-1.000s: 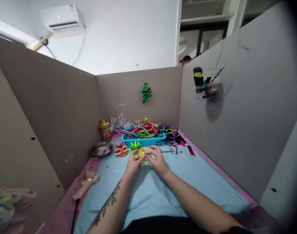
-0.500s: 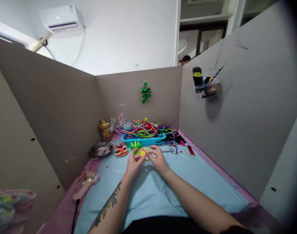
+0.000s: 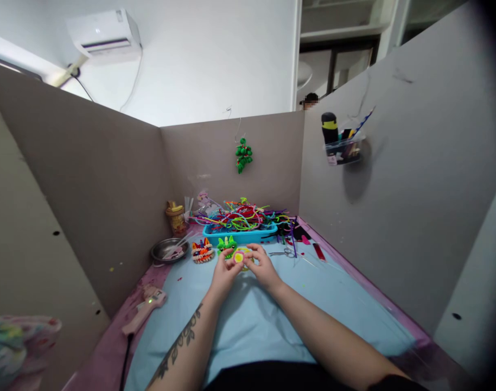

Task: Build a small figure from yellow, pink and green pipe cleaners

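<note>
Flower (image 3: 239, 258), pink with a yellow centre: just below the centre of the frame, held up over the table (image 3: 272, 320), which has a blue cover with pink showing at its edges. Left hand (image 3: 223, 271): fingers gripping the flower from its left side. Right hand (image 3: 266, 270): thumb against the flower's right edge, other fingers bent above; too small to tell whether they are closed on it. A yellow strand shows behind the flower, between the hands.

Just beyond the left hand, a green figure (image 3: 226, 244); to its left, an orange figure (image 3: 202, 252). Behind both, a blue tray (image 3: 240, 238) heaped with coloured stems (image 3: 248, 218), several hanging over its rim. Scissors (image 3: 287, 252) lie right of the right hand; further right, a red item (image 3: 319, 251), identity unclear.

Left of centre: metal bowl (image 3: 156, 253) with pale sticks leaning across it, and a cup (image 3: 176, 218) behind. Lower left: pink glue gun (image 3: 140, 317), green light lit, black cord running to the bottom edge. Upper centre: green ornament (image 3: 243, 156) hung on the back panel. Upper right: clear holder (image 3: 343, 149) on the side panel.
</note>
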A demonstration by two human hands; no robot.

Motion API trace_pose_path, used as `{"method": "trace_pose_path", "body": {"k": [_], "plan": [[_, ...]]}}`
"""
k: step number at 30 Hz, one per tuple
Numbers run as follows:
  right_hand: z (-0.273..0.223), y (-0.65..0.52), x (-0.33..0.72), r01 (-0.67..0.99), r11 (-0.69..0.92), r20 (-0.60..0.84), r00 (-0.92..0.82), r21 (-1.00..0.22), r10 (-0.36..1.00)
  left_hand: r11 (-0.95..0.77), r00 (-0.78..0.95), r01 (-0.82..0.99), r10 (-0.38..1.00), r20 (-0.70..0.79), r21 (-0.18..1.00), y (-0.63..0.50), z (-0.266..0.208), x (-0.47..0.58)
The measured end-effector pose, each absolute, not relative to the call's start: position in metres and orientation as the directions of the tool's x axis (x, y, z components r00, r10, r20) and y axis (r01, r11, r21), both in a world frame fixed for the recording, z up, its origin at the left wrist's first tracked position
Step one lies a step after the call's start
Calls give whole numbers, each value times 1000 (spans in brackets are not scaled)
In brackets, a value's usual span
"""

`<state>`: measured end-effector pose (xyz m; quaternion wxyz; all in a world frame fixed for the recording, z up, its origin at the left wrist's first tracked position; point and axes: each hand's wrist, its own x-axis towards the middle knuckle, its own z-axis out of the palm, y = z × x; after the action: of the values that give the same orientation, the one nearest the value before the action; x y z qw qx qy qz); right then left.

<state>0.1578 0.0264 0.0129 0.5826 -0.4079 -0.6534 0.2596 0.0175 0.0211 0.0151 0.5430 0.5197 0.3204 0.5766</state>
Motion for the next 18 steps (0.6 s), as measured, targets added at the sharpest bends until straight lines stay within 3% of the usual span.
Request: {"method": "trace_pose_path", "body": {"k": [12,18], "plan": [[2,36,156,116,467,471,9,-877,882,-325,104,-143,935,340,935,21,14,18],[-8,45,158,159,437,438,-30,-886,899,-404,93,22,912,400,915,22,10,16]]}}
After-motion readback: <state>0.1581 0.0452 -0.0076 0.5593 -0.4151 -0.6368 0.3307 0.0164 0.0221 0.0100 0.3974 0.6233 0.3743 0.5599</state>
